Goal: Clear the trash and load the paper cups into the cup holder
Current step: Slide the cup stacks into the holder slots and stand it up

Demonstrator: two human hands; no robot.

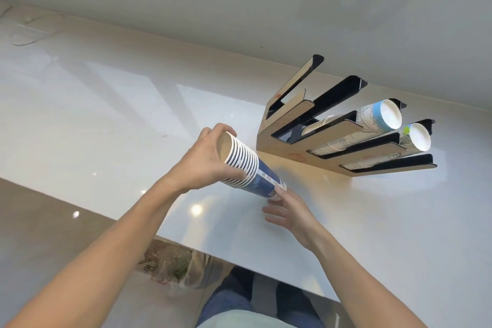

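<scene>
While our left hand (205, 160) grips the cup stack (250, 168) at its rims, our right hand (288, 210) touches its base with relaxed fingers; the cup holder (292, 152) lies at two o'clock, the stack's long axis running toward four o'clock.

bare forearms, no sleeves; blue jeans (226, 303); pale top (239, 321) at bottom edge.

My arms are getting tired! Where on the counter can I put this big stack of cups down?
The widest bare patch of counter lies left of the cup holder, back to the wall. There is also bare counter near the front edge, right of your right hand. It is crowded at the holder, where two slots already hold cups. Your left hand grips the stack of cups.
</scene>
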